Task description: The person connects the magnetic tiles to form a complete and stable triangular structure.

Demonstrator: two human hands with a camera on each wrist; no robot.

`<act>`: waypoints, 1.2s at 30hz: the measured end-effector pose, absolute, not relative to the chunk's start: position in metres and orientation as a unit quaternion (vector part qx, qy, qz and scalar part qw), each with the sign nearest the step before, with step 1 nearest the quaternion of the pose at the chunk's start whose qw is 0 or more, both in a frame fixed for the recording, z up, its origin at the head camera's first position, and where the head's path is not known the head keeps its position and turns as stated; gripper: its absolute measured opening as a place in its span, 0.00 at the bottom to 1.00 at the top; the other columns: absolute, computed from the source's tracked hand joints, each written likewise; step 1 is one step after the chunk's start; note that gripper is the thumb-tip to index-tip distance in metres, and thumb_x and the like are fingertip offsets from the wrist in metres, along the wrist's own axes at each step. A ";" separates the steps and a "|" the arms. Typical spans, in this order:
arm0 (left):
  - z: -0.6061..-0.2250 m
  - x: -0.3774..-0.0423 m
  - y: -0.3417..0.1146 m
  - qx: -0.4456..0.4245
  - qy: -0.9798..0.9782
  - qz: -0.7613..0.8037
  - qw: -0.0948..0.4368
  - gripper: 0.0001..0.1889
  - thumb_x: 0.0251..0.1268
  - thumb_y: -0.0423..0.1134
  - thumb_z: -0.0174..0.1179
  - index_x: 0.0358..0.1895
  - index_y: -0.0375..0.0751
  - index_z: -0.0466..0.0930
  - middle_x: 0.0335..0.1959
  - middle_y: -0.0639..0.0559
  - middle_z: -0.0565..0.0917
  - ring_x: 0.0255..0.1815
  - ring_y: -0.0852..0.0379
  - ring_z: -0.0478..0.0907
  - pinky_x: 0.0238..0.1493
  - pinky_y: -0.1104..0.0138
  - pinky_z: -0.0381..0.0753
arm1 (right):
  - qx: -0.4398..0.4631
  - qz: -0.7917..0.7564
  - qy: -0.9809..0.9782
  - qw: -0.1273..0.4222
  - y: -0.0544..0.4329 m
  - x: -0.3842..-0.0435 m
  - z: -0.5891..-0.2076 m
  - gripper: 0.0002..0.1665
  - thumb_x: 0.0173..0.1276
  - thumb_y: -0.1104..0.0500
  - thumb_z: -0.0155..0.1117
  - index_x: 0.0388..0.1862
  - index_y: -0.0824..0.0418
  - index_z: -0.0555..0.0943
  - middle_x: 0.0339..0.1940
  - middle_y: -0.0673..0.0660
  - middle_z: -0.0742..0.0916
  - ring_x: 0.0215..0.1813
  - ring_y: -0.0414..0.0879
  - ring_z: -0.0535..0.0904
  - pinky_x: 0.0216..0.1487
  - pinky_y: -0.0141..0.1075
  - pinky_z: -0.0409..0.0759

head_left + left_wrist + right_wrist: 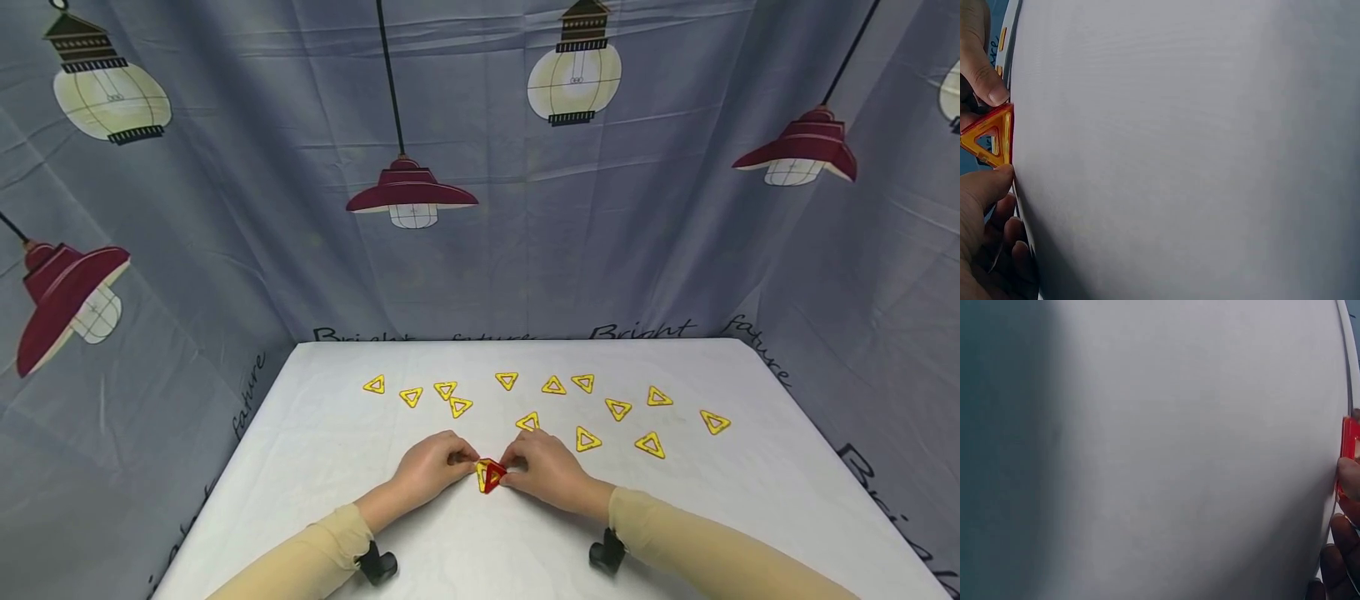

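Observation:
At the front middle of the table, a yellow triangular tile (482, 477) and a red triangular tile (493, 477) stand tilted against each other, meeting along an edge. Both are see-through frames with an open centre. My left hand (433, 469) pinches the yellow tile's left side between thumb and finger. From the other side, my right hand (551, 471) grips the red tile. In the left wrist view the yellow tile (1005, 134) looks orange, with the left thumb (1002, 178) at its lower corner. The right wrist view catches only part of the red tile (1349, 437).
Several flat yellow triangular tiles lie scattered across the table's far half, from a left one (374, 384) to a right one (715, 422). One tile (528, 421) lies just beyond the right hand. A patterned curtain (525, 275) surrounds the white table (300, 442).

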State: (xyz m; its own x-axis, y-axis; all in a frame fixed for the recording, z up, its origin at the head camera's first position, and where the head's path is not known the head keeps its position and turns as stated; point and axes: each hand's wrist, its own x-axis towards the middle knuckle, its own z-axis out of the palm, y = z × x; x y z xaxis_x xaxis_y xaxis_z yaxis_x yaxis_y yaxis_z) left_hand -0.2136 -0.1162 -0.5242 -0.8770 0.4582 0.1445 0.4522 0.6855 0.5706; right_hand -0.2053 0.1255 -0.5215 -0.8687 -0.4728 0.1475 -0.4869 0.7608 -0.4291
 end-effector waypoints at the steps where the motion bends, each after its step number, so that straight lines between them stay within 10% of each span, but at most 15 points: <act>1: -0.525 -0.214 -0.115 0.247 0.919 0.307 0.003 0.03 0.65 0.44 0.71 0.40 0.55 0.90 0.32 0.68 0.79 0.31 0.70 0.73 0.33 0.71 0.75 | 0.253 0.232 -0.939 0.016 0.125 -0.205 -0.522 0.10 0.58 0.48 0.81 0.37 0.45 0.89 0.33 0.35 0.80 0.38 0.35 0.71 0.42 0.36 0.73; 23: -0.511 -0.228 -0.134 0.200 0.925 0.322 -0.018 0.07 0.68 0.43 0.69 0.47 0.52 0.90 0.36 0.66 0.81 0.35 0.66 0.76 0.38 0.67 0.77 | 0.261 0.240 -0.934 0.047 0.128 -0.198 -0.522 0.12 0.57 0.49 0.82 0.38 0.51 0.93 0.32 0.35 0.80 0.36 0.33 0.72 0.39 0.33 0.74; 36: -0.499 -0.261 -0.204 0.062 0.946 0.310 -0.067 0.15 0.70 0.40 0.65 0.57 0.41 0.85 0.61 0.42 0.81 0.66 0.40 0.73 0.67 0.45 0.70 | 0.258 0.249 -0.933 0.038 0.128 -0.195 -0.520 0.12 0.57 0.50 0.82 0.39 0.51 0.93 0.33 0.35 0.80 0.36 0.34 0.72 0.39 0.33 0.74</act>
